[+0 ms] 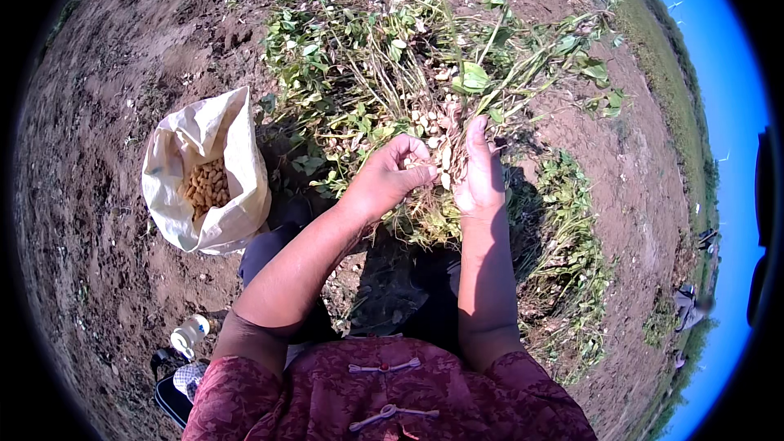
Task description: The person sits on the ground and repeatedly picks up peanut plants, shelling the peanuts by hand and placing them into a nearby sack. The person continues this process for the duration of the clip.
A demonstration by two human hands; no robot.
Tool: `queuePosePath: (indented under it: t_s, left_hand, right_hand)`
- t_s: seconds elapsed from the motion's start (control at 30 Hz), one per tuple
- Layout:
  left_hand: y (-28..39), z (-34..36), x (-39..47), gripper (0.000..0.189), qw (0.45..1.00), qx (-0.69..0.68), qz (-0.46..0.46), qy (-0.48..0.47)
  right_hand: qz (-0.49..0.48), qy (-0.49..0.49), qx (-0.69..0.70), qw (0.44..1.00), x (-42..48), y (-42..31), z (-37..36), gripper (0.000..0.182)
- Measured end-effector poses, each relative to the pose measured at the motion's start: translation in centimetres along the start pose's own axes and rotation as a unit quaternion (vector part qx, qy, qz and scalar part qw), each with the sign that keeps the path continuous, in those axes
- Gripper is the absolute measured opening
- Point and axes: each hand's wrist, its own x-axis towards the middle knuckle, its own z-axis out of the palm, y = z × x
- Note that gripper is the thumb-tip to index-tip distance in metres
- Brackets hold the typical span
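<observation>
In front of me my right hand (481, 171) holds an uprooted peanut plant (520, 82) around its root end, thumb pointing up along the stems. A cluster of pale peanut pods (447, 162) hangs at that root end, between my two hands. My left hand (392, 171) has thumb and fingers closed on pods at the cluster's left side. Its fingertips partly hide what they pinch. More loose pods (425, 119) show among the stems just beyond my hands. Beneath and beyond lies a heap of pulled peanut plants (361, 55) with green leaves.
To the left an open white woven sack (245, 159) stands with picked peanuts (208, 187) inside. A white-capped plastic bottle (190, 334) and a dark bag (168, 395) lie at lower left. More plants (569, 245) are piled to the right on the bare soil (92, 196). A person (689, 308) is at the far right.
</observation>
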Motion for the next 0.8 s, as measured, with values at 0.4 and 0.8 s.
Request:
queuePosePath:
  t_s: [0.4, 0.8]
  left_hand:
    - [0.3, -0.2, -0.2, 0.019, 0.984, -0.155, -0.054, -0.067]
    - [1.4, 0.5, -1.4, 0.022, 0.847, 0.498, 0.185, -0.022]
  right_hand:
    - [0.020, -0.023, 0.120, 0.992, 0.3, 0.3, -0.6, 0.029]
    - [-0.041, 0.160, -0.148, 0.975, -0.2, 0.9, 0.1, 0.035]
